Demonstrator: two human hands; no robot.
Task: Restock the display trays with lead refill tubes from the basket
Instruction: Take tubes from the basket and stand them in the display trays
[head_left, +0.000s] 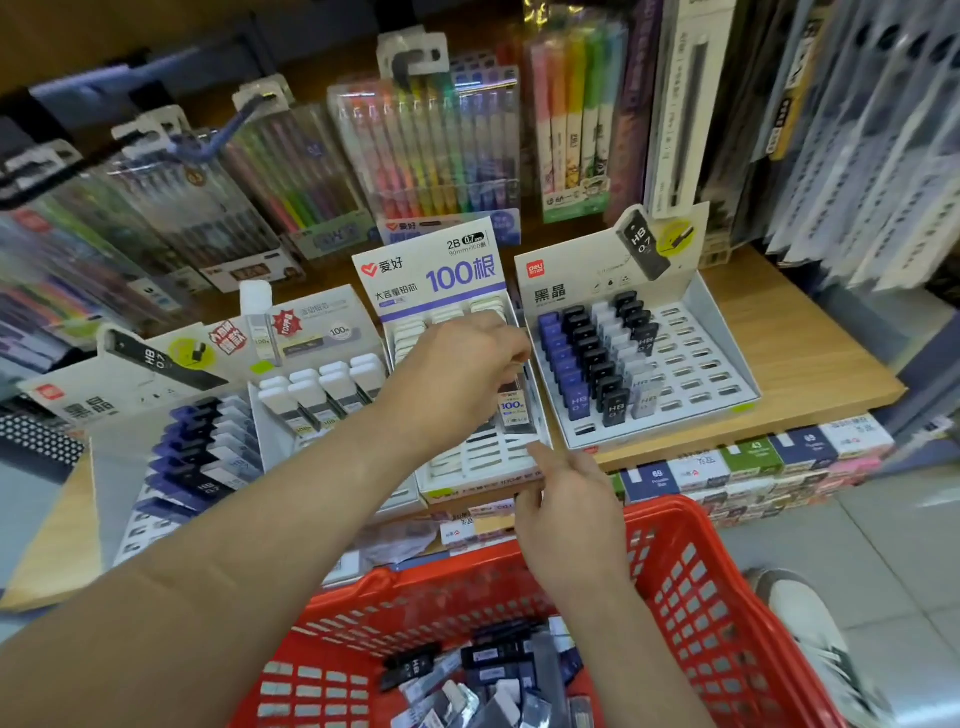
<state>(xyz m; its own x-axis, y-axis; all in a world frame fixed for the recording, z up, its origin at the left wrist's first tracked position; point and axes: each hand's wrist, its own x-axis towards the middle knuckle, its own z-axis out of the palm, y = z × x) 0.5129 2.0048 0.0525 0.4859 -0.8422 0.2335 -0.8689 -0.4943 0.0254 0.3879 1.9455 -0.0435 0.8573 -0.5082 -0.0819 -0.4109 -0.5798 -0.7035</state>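
Lead refill tube (514, 410) stands nearly upright, pinched at its top by the left hand (457, 374), over the right column of the middle display tray (483, 465) near its front edge; the slot probably lies straight below. The right hand (569, 519) sits at that front edge, grip unclear, above the basket (691, 561).

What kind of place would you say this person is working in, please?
Most likely a stationery shop aisle: hanging packs of coloured pens line the shelf, branded display trays hold lead refill tubes, and a red shopping basket carries more stock.
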